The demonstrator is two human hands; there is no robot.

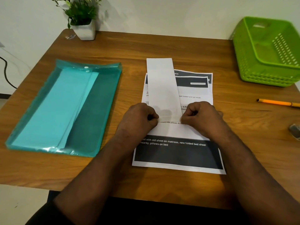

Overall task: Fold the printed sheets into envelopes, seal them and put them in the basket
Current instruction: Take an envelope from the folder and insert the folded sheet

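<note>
A narrow white folded sheet [163,88] lies lengthwise on top of a stack of printed sheets [178,153] in the middle of the table. My left hand [139,117] pinches its near left corner. My right hand [203,116] pinches its near right corner. Both hands rest on the printed stack. A teal plastic folder [97,111] with envelopes [55,108] inside lies to the left. The green basket [253,65] stands at the far right, with nothing visible in it.
A potted plant [83,28] in a white pot stands at the table's back left. An orange pencil [277,102] lies at the right, with a small grey object [294,129] near the right edge. A black cable [6,73] hangs off to the left.
</note>
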